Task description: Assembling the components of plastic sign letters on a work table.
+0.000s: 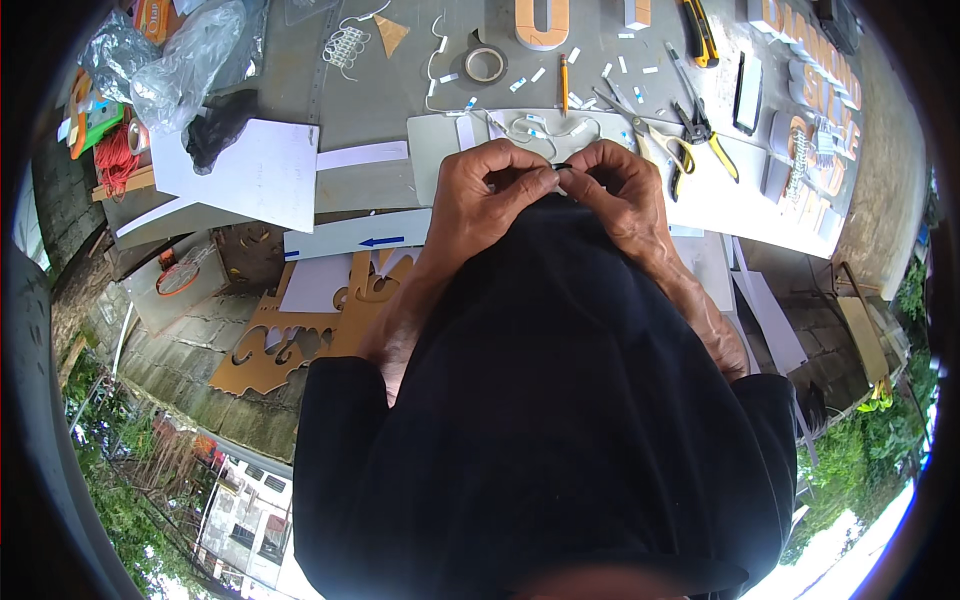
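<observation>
at the near edge of the grey worktable (pixel 380 90), your left hand (pixel 485 200) and right hand (pixel 630 205) meet, thumbs and forefingers pinching a small, thin black strip (pixel 563 166) between them, just in front of your black cloth shirt (pixel 590 380). with so narrow a pinch, the strip could slip free, and against that dark cloth it would likely be hard to spot. just beyond your fingers lies a thin white wire with small white modules (pixel 537 120); a careless push forward could tangle it. near your right hand, silver scissors (pixel 641 127) and pliers with yellow-and-black handles (pixel 698 130) crowd the way, while a round roll of tape (pixel 486 65) and an orange pencil (pixel 564 85) lie farther off.
</observation>
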Tool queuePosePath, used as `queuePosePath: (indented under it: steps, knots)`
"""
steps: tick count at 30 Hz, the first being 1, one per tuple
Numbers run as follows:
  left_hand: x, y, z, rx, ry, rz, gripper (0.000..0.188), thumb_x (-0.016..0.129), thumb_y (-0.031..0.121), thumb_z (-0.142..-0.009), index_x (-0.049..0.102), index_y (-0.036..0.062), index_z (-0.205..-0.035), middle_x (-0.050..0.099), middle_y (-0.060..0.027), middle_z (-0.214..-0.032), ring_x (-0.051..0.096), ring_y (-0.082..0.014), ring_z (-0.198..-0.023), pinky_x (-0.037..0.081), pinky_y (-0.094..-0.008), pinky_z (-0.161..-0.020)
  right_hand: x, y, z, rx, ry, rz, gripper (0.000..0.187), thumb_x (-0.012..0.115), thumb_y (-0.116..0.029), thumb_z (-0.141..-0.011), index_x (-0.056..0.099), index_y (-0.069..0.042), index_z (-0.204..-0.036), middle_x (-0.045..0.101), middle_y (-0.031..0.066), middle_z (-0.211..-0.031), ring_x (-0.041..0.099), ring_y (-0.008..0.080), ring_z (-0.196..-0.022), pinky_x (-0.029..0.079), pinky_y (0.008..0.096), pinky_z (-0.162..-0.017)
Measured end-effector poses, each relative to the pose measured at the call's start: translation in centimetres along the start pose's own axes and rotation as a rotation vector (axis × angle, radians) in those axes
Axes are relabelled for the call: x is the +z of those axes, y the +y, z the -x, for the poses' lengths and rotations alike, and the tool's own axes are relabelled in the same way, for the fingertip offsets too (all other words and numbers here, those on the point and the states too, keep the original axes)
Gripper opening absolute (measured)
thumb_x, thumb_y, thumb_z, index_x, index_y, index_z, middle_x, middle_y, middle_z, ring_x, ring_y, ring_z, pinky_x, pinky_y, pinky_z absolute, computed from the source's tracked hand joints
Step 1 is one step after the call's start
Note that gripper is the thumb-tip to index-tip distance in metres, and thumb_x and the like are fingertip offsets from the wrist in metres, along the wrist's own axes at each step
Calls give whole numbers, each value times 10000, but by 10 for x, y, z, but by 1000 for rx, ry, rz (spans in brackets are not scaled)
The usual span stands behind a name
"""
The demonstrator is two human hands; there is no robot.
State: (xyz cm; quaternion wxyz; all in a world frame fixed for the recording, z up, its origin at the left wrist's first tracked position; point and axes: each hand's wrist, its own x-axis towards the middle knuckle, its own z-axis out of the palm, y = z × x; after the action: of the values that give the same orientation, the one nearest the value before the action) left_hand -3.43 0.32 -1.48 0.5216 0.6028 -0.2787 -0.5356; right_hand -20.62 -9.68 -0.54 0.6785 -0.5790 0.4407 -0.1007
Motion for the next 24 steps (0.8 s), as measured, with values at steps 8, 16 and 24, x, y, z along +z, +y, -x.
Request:
queuePosePath:
  steps: [8, 16, 24]
  knots:
    - [-2, 7, -6, -170, 5, 152, 151, 750, 105, -912, 746, -32, -974, 710, -46, -834, 600, -66, -734, 456, -219, -656, 7, 1, 6, -418, 178, 236, 232, 820, -74, -842, 660, -34, -1005, 695, 66, -836, 644, 147, -709, 516, 297, -621]
    - [-6, 16, -3, -189, -14, 133, 177, 765, 118, -904, 761, -30, -1000, 752, -78, -888, 676, -99, -831, 531, -232, -746, 2, -1, -1, -950, 251, 668, 374, 818, 21, -696, 718, -86, -1040, 642, 34, -818, 629, 194, -696, 514, 326, -555]
    - [-3, 21, 2, -40, 24, -153, 157, 790, 64, -855, 760, -36, -972, 761, -92, -840, 687, -104, -706, 538, -255, -655, 1, -3, -3, -961, 260, 767, 421, 789, 29, -622, 751, -100, -1021, 619, 16, -796, 620, 175, -707, 507, 320, -518]
